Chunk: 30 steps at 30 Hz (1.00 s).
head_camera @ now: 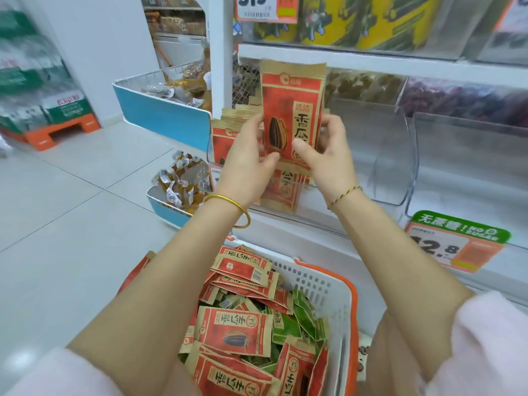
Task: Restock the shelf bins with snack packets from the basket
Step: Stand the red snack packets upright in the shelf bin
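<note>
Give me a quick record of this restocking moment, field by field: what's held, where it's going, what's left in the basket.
held item: red and brown sunflower seed packet, upright
left hand: grip on the packet's left edge
right hand: grip on the packet's right edge
target bin: clear shelf bin, already holding matching packets
neighbouring bin: clear, looks empty
basket: white with orange handle, below the arms
basket contents: many red packets, some green packets

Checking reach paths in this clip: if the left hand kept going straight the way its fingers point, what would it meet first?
The left hand, gripping the upright red sunflower seed packet, points up and forward at the shelf. It would likely first meet the row of matching packets standing in the clear bin, though depth is hard to judge.
</note>
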Each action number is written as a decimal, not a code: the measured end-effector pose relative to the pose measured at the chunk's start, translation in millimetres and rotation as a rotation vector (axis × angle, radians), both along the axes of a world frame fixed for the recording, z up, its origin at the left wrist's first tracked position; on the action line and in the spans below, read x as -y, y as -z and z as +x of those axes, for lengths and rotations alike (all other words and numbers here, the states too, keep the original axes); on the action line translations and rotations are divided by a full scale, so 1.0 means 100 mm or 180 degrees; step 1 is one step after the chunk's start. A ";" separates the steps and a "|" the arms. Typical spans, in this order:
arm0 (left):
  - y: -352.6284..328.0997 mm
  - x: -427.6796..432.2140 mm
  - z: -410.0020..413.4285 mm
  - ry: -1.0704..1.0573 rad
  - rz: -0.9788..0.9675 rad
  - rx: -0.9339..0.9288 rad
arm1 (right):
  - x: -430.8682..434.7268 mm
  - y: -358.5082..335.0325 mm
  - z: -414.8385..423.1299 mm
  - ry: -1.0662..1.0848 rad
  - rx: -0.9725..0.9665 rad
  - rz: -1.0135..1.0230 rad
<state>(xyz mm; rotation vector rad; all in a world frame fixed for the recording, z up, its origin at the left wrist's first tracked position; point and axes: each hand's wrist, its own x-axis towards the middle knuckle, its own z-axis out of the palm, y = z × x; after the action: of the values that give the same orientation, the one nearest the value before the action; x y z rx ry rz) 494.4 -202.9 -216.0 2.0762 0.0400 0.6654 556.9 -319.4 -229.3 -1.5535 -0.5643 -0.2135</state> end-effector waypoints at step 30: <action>0.01 -0.03 0.27 -0.0887 0.2690 0.0402 | 0.13 0.00 0.46 -0.0029 -0.1271 -0.1377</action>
<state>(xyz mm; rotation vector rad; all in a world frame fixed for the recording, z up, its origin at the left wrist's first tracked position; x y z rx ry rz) 521.6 -199.6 -216.7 2.8583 -0.0319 1.1187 603.2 -332.8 -229.7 -1.9469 -0.3100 0.2406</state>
